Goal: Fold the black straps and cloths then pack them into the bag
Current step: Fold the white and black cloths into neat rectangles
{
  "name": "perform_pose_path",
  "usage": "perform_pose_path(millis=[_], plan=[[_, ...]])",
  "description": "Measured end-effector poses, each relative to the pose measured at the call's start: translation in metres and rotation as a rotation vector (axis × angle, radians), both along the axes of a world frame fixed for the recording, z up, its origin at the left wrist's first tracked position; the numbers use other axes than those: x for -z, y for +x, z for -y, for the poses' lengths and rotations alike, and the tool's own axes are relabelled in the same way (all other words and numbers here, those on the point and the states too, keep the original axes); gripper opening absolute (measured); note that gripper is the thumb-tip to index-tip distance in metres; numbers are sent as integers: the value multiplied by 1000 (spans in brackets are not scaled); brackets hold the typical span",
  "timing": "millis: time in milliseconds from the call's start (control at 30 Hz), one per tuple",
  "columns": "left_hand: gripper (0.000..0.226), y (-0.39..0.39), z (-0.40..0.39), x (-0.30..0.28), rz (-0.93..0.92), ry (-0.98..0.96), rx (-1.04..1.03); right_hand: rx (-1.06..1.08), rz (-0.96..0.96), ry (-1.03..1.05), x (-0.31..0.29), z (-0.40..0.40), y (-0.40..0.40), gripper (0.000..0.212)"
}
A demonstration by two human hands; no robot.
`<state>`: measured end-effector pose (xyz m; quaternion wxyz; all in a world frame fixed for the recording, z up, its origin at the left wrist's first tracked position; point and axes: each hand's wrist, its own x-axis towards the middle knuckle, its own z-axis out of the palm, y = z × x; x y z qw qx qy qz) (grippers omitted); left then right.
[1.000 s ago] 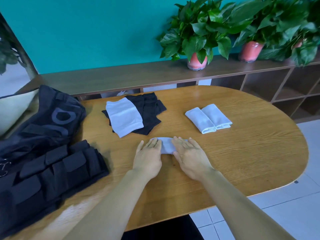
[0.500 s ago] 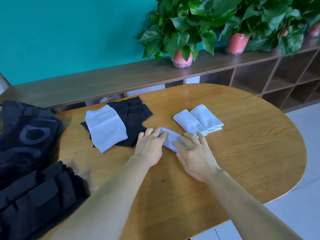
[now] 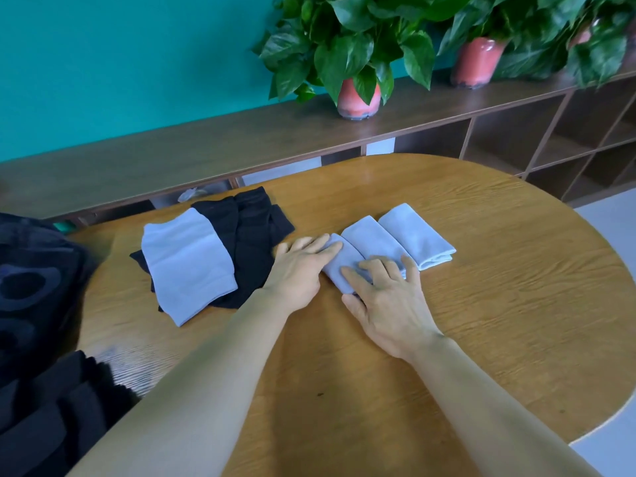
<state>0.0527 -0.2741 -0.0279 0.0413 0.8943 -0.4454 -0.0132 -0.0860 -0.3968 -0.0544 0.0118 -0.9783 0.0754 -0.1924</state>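
My left hand [image 3: 298, 270] and right hand [image 3: 385, 297] lie flat on a small folded light cloth [image 3: 339, 266] on the desk [image 3: 481, 321], fingers [image 3: 323, 247] straight and slightly spread, pressing it. It touches two folded cloths [image 3: 399, 241] to its right. A black cloth pile [image 3: 247, 235] carries another light cloth [image 3: 187, 263]. The black bag [image 3: 31, 287] sits at the left edge.
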Motion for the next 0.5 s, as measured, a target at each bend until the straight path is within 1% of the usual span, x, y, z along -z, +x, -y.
perform_pose_path(millis=[167,300,500], plan=[[77,8,4,4,-41,17,21,53,-37,8,6,4,5,50],[83,9,1,1,-22,11,5,71,-55,-1,6,4,10,53],[80,-11,-28,-7,3,-85,-75,110,-54,-23,7,6,7,58]])
